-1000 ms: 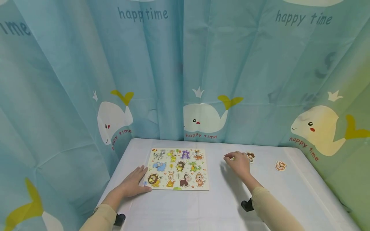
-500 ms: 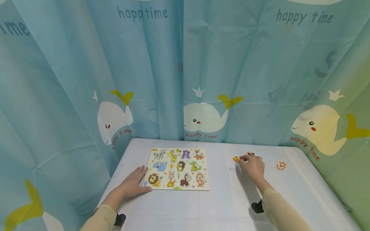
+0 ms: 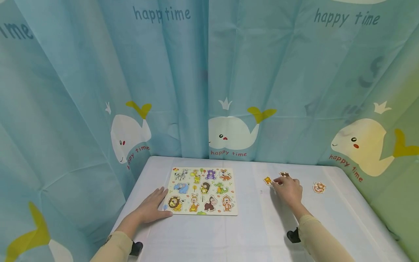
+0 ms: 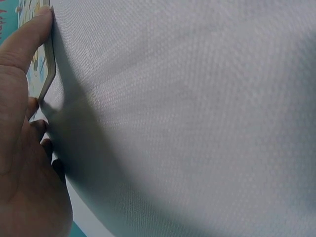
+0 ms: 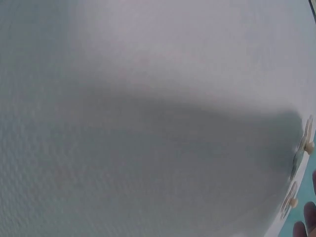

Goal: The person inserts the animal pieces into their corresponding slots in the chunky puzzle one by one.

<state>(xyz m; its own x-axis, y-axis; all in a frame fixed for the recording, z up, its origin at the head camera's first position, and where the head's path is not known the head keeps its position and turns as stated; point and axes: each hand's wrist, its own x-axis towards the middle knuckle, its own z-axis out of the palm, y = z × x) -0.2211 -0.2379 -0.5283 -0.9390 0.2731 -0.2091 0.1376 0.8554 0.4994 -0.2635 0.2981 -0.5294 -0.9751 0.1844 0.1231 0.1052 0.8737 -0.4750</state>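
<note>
We see the left hand [image 3: 151, 210] lying flat on the white table [image 3: 248, 233], fingers straight and relaxed, its fingertips touching the near left corner of the animal puzzle board [image 3: 201, 191]. The left wrist view confirms this: the thumb lies against the edge of the board [image 4: 44, 64] and the hand holds nothing. The board lies flat on the left half of the table, and all the animal figures we can make out on it sit in their places.

The right hand [image 3: 288, 189] rests well apart from the board, on the right half of the table, palm down, fingers bent loosely toward the far side. Its fingertips are at two loose pieces: a small orange piece [image 3: 267, 180] just to the left of the fingers, and a brown piece [image 3: 283, 174] partly hidden behind them. We cannot tell whether the fingers pinch either piece or only touch them. A third loose piece, pink and orange [image 3: 318, 187], lies alone further right, near that hand but not touching it.

The right wrist view shows mostly bare tablecloth, with the knobs of two pieces [image 5: 301, 148] at its right edge
</note>
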